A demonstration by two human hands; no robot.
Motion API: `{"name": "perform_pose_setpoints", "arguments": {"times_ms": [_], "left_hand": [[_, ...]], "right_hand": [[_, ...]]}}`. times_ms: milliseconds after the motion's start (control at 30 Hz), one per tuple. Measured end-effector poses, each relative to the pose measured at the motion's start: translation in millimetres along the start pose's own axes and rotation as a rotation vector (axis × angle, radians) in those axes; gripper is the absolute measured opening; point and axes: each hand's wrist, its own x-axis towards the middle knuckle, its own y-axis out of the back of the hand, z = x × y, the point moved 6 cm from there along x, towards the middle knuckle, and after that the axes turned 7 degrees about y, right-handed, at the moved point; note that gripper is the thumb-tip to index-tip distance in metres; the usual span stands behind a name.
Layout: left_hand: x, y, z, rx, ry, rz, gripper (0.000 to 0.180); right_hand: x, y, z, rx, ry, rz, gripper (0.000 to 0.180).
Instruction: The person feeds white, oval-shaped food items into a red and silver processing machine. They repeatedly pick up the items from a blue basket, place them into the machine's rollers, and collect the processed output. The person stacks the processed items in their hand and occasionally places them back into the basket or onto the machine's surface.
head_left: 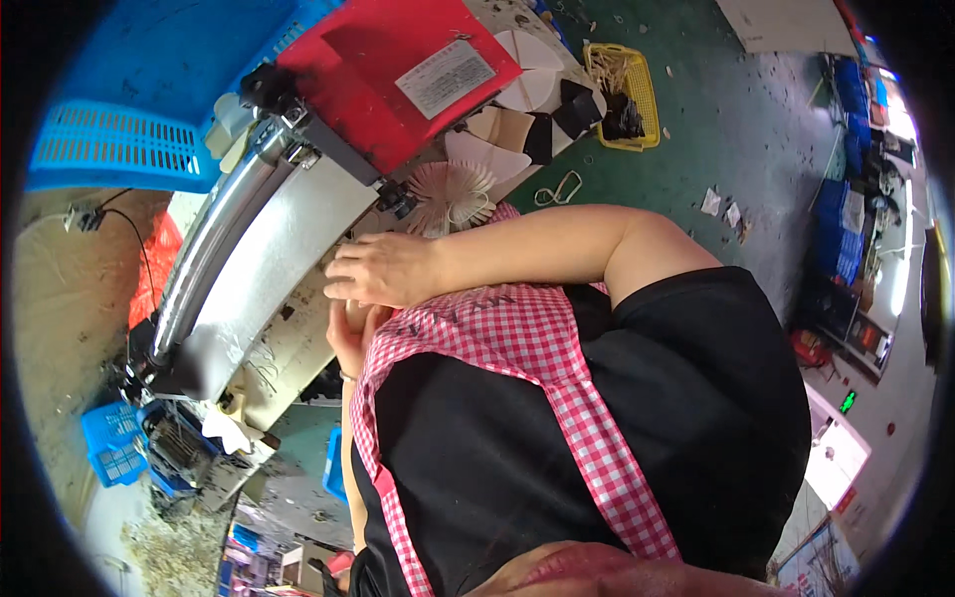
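Note:
My right hand [383, 271] reaches across from the right with its fingers curled together, close in front of my chest. Just below it, my left hand [353, 328] has bent fingers and is partly covered by the right hand and the checked apron [487, 323]. Both are closed; whatever lies between them is too small and hidden to name. They are at the near edge of a worktable, beside the pale metal bed [269, 239] of a red machine [398, 70]. A round pleated pale disc [450, 194] lies beyond my right wrist.
A long steel roller [214, 239] runs along the machine's bed. Blue plastic baskets [119, 144] stand at the left. Pale and black cut pieces [537, 134] lie behind the disc. On the green floor is a yellow basket [652, 99] with thin sticks and something black inside.

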Motion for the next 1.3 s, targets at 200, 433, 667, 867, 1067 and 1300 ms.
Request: {"name": "perform_pose_setpoints", "arguments": {"times_ms": [200,433,667,867,1067,1300], "left_hand": [[-13.7,3.9,90.0,-0.126,-0.122,0.079,0.046],[-22.8,20.9,111.6,-0.101,0.044,-0.107,0.023],[18.5,27.4,95.3,-0.393,0.479,-0.115,0.032],[94.4,50.9,129.9,-0.267,0.213,-0.018,0.045],[10.6,50.7,147.4,-0.456,0.026,-0.112,0.055],[-16.3,47.6,140.8,-0.282,-0.028,-0.1,0.045]], "right_hand": [[15.7,25.5,-7.4,0.1,0.041,0.137,0.024],[58.9,47.6,7.6,0.121,0.031,0.076,0.02],[180.9,38.2,62.6,-0.177,0.074,-0.077,0.024],[219.6,-17.1,192.7,-0.261,-0.469,-0.678,0.034],[177.6,43.4,87.1,-0.066,-0.031,0.068,0.024],[99.9,42.9,32.8,-0.397,0.179,-0.181,0.016]]}}
